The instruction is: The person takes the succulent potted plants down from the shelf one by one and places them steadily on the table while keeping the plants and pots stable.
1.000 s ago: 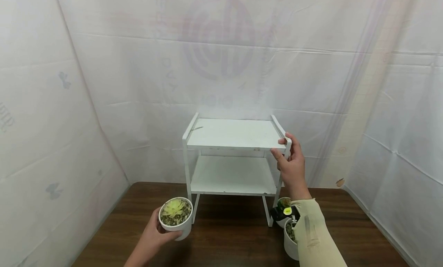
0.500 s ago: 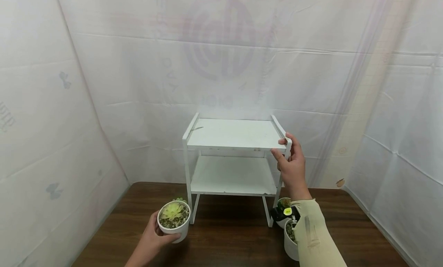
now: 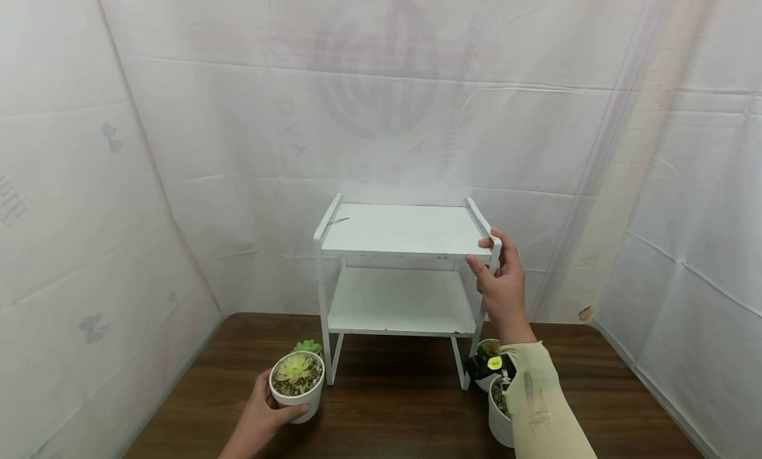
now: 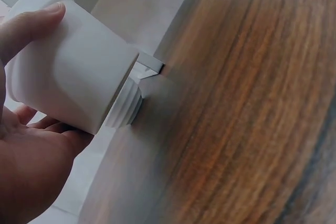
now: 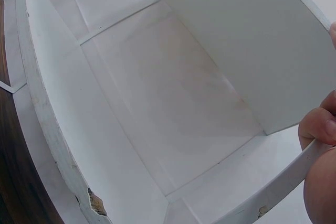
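My left hand [image 3: 260, 409] grips a white pot [image 3: 312, 402] holding a pale yellow-green succulent [image 3: 294, 368]. In the left wrist view, thumb and fingers wrap round the pot [image 4: 73, 61], which is tilted in that view and appears raised off the table. Just behind it stands a ribbed white pot [image 4: 127, 107]; its green succulent [image 3: 309, 346] peeks over the rim in the head view. My right hand [image 3: 505, 287] holds the front right post of a white two-tier shelf [image 3: 399, 229], near the top board. Only part of the right fingers [image 5: 316, 125] shows in the right wrist view.
Beside the shelf's right leg, two white pots with plants stand together: a rear pot [image 3: 489, 348] and a front pot [image 3: 500, 422], partly hidden by the right sleeve [image 3: 542, 399] and wrist camera [image 3: 489, 366]. A brown wooden table [image 3: 393, 413] lies beneath; white sheeting [image 3: 381, 115] encloses it.
The left hand has moved slightly down and left with its potted succulent, uncovering the green succulent behind. My right hand and the shelf have stayed still.
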Tool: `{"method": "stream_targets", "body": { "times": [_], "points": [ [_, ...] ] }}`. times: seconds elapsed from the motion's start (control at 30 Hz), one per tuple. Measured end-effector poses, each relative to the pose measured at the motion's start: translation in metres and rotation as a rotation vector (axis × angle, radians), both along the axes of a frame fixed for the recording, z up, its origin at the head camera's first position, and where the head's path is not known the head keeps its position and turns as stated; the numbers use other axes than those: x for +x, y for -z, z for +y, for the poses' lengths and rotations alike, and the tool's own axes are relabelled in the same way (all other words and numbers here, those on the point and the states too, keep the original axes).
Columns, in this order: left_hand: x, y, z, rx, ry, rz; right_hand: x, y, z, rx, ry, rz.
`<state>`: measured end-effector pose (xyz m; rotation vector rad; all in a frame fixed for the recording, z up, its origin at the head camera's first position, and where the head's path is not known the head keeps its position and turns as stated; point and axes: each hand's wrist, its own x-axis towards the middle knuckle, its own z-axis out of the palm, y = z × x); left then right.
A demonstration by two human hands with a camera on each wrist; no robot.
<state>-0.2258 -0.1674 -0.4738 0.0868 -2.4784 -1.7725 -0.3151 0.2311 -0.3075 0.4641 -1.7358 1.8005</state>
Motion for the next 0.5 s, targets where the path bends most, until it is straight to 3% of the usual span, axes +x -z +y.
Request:
{"method": "stream_targets", "body": {
  "times": [0.5],
  "points": [
    [0.001,0.011,-0.003,0.005,0.002,-0.055,-0.001,0.0,0.001,-0.003,-0.015,0.014]
  ]
}}
